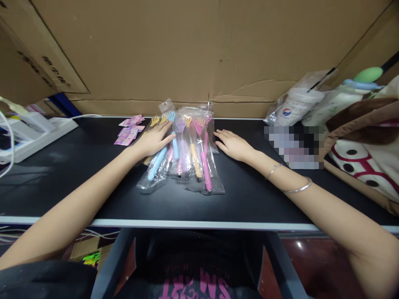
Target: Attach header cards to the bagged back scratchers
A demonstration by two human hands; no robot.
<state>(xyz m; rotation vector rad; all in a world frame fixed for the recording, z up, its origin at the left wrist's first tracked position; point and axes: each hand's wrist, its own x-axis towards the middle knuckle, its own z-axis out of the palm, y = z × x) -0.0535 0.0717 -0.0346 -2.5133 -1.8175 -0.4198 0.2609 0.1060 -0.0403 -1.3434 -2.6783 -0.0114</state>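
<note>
On the black table (249,195), my spread left hand (152,140) should rest lightly on bagged scratchers (195,160), my flat right hand (233,145) alongside, both empty.

Clear plastic bags holding toy hand-shaped scratchers (195,155) lie in an overlapping row on the black bench (255,191), their handles blue, purple, yellow and pink. The left hand (153,139) lies spread over the bags at the left end, thumb toward a blue handle. The right hand (233,145) rests flat just beside the right end, with 2 silver bracelets (299,186) along that arm. Small pink and purple packets (129,130) lie behind the left forearm, and a white power strip (40,141) sits farther left. At the right stand a lidded Pepsi cup (299,106), a green-topped bottle (350,95) and a cream-and-brown bag (380,155); cardboard (174,50) walls the back
</note>
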